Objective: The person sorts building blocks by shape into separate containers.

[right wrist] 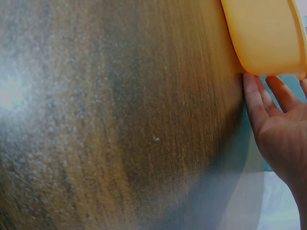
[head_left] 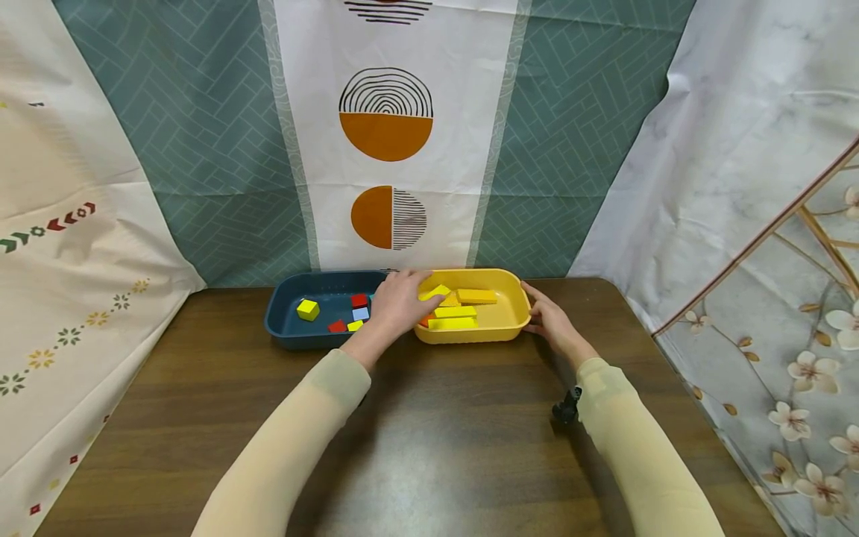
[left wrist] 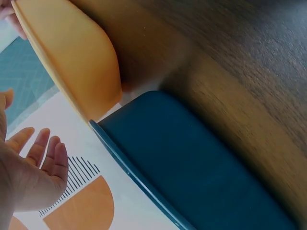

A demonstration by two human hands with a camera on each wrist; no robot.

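Observation:
My left hand (head_left: 400, 300) hovers above the spot where a dark blue tray (head_left: 285, 335) and a yellow tray (head_left: 517, 317) meet. In the left wrist view its fingers (left wrist: 48, 153) are loosely bent and the palm holds nothing. At the yellow tray's right end, my right hand (head_left: 552, 322) touches the outer wall, its fingers (right wrist: 283, 93) extended. Yellow bars (head_left: 452, 324) and orange-yellow pieces (head_left: 476, 297) lie in the yellow tray. The blue tray holds a yellow cube (head_left: 308, 310), a red block (head_left: 359, 300) and a light blue block (head_left: 361, 314); my left hand hides part of both trays.
Both trays stand at the back of a brown wooden table (head_left: 463, 418), close to a patterned cloth (head_left: 564, 149) hanging behind. More cloth hangs at the left (head_left: 80, 261) and right. A small black device (head_left: 567, 406) sits at my right wrist.

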